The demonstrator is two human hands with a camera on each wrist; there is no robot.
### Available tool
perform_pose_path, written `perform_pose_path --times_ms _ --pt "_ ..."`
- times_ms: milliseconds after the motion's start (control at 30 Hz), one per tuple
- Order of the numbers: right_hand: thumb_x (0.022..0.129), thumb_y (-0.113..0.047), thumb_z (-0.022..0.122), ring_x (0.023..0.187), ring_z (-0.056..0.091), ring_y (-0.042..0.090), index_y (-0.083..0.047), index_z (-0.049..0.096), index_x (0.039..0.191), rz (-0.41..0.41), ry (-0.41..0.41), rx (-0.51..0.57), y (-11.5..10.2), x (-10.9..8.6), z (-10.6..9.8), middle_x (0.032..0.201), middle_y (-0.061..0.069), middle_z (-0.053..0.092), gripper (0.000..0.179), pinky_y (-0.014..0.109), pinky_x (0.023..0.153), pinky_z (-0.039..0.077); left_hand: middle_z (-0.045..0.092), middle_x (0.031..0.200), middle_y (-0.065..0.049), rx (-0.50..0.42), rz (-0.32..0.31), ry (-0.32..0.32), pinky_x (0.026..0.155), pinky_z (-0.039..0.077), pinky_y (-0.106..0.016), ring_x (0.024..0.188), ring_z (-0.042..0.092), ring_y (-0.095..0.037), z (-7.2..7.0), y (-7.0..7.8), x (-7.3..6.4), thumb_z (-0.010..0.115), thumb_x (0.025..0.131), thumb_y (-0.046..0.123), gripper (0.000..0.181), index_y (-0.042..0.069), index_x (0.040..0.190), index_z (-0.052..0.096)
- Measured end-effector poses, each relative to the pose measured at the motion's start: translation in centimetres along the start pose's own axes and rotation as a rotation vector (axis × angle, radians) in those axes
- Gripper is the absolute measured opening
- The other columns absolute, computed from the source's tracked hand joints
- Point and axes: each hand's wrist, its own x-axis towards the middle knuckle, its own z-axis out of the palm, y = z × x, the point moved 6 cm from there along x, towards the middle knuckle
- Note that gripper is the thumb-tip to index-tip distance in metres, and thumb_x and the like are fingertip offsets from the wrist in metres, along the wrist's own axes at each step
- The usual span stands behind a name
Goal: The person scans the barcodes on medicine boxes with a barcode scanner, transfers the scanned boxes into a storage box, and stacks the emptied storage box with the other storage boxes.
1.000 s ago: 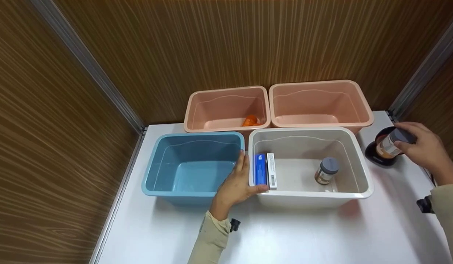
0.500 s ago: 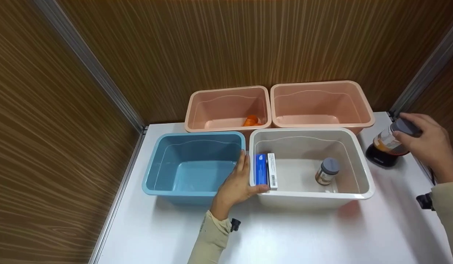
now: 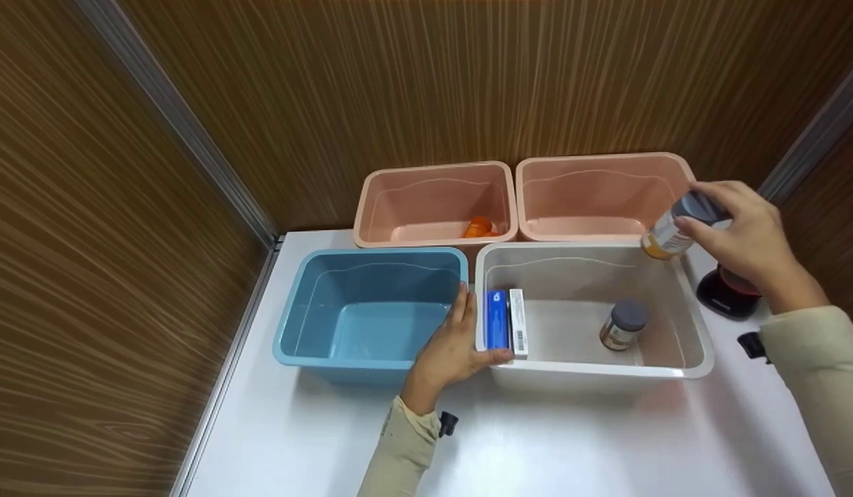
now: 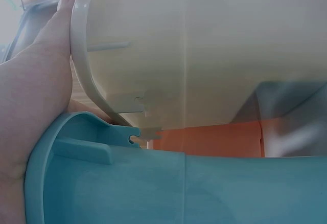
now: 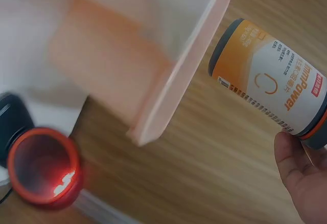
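Observation:
My right hand grips a pill bottle by its grey lid. The bottle, with a white and orange label, is tilted in the air over the back right corner of the white bin, overlapping the pink bin behind. My left hand rests where the blue bin and white bin meet, fingers extended along the gap and thumb over the white bin's front rim. A similar bottle stands inside the white bin, and a blue box and white box line its left wall.
Behind are two pink bins; the left pink bin holds an orange object, the right pink bin backs the white one. A black scanner-like device, its ring glowing red, sits at the right. Wood-grain walls enclose the table.
My right hand has lifted the pill bottle from above the black device and carried it left to the white bin's back corner. The left hand has stayed at the bin rims.

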Motion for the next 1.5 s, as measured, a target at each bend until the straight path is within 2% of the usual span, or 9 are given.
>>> perform_pose_path --times_ms 167,267,400,500,667,933,1100,1267,1500 --pt "0.083 -0.021 0.074 0.095 0.049 0.017 -0.011 0.057 0.132 -0.032 -0.06 -0.002 -2.3 2.0 2.8 0.119 0.011 0.055 0.052 0.012 0.072 0.035 -0.014 0.157 -0.006 0.013 -0.002 0.003 0.106 0.029 -0.038 0.14 0.015 -0.028 -0.1 0.0 -0.1 0.046 0.066 0.086 0.126 0.007 0.151 0.0" --pt "0.085 -0.021 0.073 0.096 0.049 0.025 -0.009 0.056 0.132 -0.069 -0.092 -0.026 -3.5 3.3 4.4 0.116 0.012 0.055 0.051 0.023 0.074 0.039 -0.013 0.157 -0.006 0.013 -0.004 0.003 0.105 0.03 -0.037 0.14 0.017 -0.027 -0.1 0.0 -0.1 0.045 0.065 0.087 0.126 0.007 0.152 -0.001" --pt "0.088 -0.027 0.069 0.106 0.048 0.031 -0.012 0.051 0.137 -0.026 -0.19 -0.006 -4.8 4.8 7.0 0.124 0.014 0.05 0.054 0.047 0.081 0.042 -0.014 0.157 -0.005 0.017 -0.016 -0.004 0.106 0.03 -0.038 0.14 0.016 -0.027 -0.1 0.0 -0.1 0.044 0.064 0.088 0.127 0.008 0.152 -0.001" --pt "0.089 -0.027 0.067 0.109 0.048 0.035 -0.014 0.048 0.139 -0.014 -0.25 0.011 -5.8 5.9 9.0 0.13 0.014 0.047 0.055 0.054 0.084 0.043 -0.015 0.157 -0.004 0.022 -0.024 -0.01 0.106 0.029 -0.038 0.14 0.014 -0.027 -0.1 0.0 -0.1 0.044 0.064 0.088 0.127 0.009 0.152 -0.001" --pt "0.089 -0.024 0.068 0.106 0.048 0.033 -0.012 0.05 0.136 -0.072 -0.271 0.014 -7.8 7.6 12.1 0.127 0.014 0.048 0.052 0.053 0.084 0.042 -0.016 0.157 -0.003 0.024 -0.042 -0.022 0.105 0.03 -0.039 0.14 0.014 -0.027 0.2 0.3 -0.3 0.043 0.062 0.089 0.127 0.011 0.152 -0.003" --pt "0.088 -0.019 0.068 0.109 0.045 0.031 -0.011 0.054 0.131 -0.089 -0.274 0.099 -11.3 9.6 17.0 0.124 0.014 0.047 0.046 0.05 0.089 0.043 -0.02 0.156 0.001 0.018 -0.06 -0.028 0.107 0.027 -0.039 0.141 0.011 -0.025 0.5 0.7 -0.6 0.042 0.061 0.09 0.127 0.014 0.152 -0.005" --pt "0.09 -0.014 0.066 0.111 0.044 0.033 -0.013 0.051 0.134 -0.08 -0.322 0.127 -11.6 9.4 20.2 0.128 0.015 0.042 0.046 0.05 0.091 0.043 -0.017 0.156 -0.002 0.033 -0.03 -0.014 0.105 0.03 -0.04 0.141 0.013 -0.026 0.7 1.4 -0.7 0.047 0.065 0.086 0.125 0.011 0.152 -0.003" --pt "0.087 -0.013 0.068 0.106 0.048 0.035 -0.01 0.053 0.131 -0.111 -0.386 0.042 -10.7 8.8 22.4 0.127 0.018 0.045 0.046 0.052 0.09 0.041 -0.017 0.156 -0.003 0.014 -0.015 -0.01 0.106 0.028 -0.039 0.141 0.011 -0.025 0.8 1.8 -0.8 0.059 0.07 0.076 0.122 0.011 0.152 -0.003" --pt "0.087 -0.014 0.069 0.105 0.048 0.037 -0.007 0.053 0.131 -0.08 -0.497 -0.063 -9.3 8.1 23.7 0.126 0.02 0.046 0.047 0.053 0.093 0.041 -0.02 0.155 0.002 0.007 -0.043 -0.035 0.106 0.027 -0.04 0.141 0.01 -0.024 1.0 1.8 -0.8 0.05 0.063 0.086 0.126 0.016 0.152 -0.007"
